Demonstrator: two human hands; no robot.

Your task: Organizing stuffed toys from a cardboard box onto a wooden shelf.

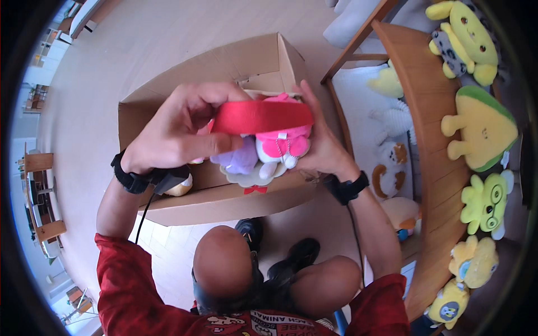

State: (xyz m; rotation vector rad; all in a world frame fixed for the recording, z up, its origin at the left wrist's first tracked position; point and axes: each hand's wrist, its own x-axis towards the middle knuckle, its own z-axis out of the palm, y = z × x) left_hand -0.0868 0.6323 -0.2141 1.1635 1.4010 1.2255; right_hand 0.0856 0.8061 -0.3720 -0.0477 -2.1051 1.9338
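Note:
Over the cardboard box, my two hands hold up a small plush basket with a wide red handle, a pale scalloped rim and a little red bow. A pink and white plush toy with a fine chain sits in it, beside a purple plush. My left hand is closed, thumb and fingers gripping the handle's left end. Against the basket's right side, my right hand is wrapped around it; most of its fingers are hidden behind the toys.
The open cardboard box stands on the floor before my knees, with a cream and brown item inside. To the right, a wooden shelf holds several yellow and green plush toys; more plush lie on a white surface behind it.

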